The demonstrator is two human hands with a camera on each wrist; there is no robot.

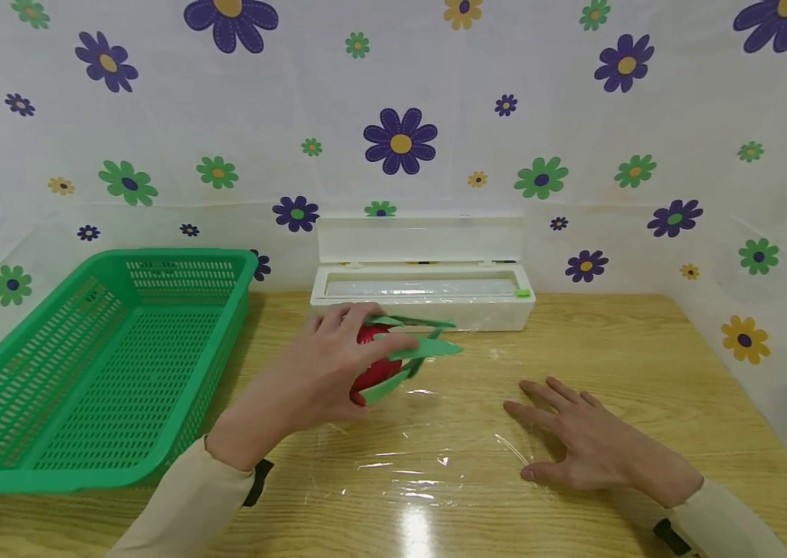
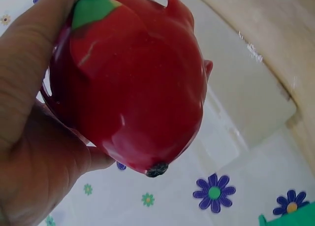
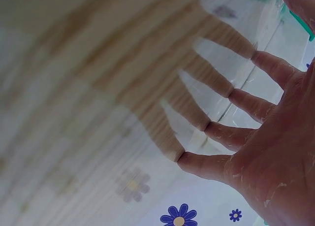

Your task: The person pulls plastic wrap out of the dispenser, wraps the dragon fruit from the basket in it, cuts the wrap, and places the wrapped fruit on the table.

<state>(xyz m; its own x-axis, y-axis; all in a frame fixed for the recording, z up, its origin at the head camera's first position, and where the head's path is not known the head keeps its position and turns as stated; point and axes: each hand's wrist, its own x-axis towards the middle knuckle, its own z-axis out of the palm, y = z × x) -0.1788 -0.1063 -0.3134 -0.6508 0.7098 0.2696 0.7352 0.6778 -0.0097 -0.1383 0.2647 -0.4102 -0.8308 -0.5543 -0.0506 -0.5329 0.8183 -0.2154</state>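
Note:
My left hand [image 1: 338, 360] holds a red dragon fruit [image 1: 375, 372] with green leafy tips over the table, its fingers and thumb curled round the sides. The left wrist view shows the dragon fruit [image 2: 138, 83] up close, its dark end facing the camera. A sheet of clear cling film [image 1: 428, 480] lies wrinkled and shiny on the wooden table [image 1: 616, 333], below the fruit. At the right edge of this film my right hand [image 1: 575, 442] rests with fingers spread. In the right wrist view its fingertips [image 3: 253, 56] touch the glossy tabletop.
Behind the film stands a white cling film dispenser [image 1: 428, 316] with its lid raised and a small green slider [image 1: 522, 293] at the right. A green plastic basket [image 1: 52, 478] takes up the left side. A flower-patterned cloth [image 1: 463, 170] hangs behind the table.

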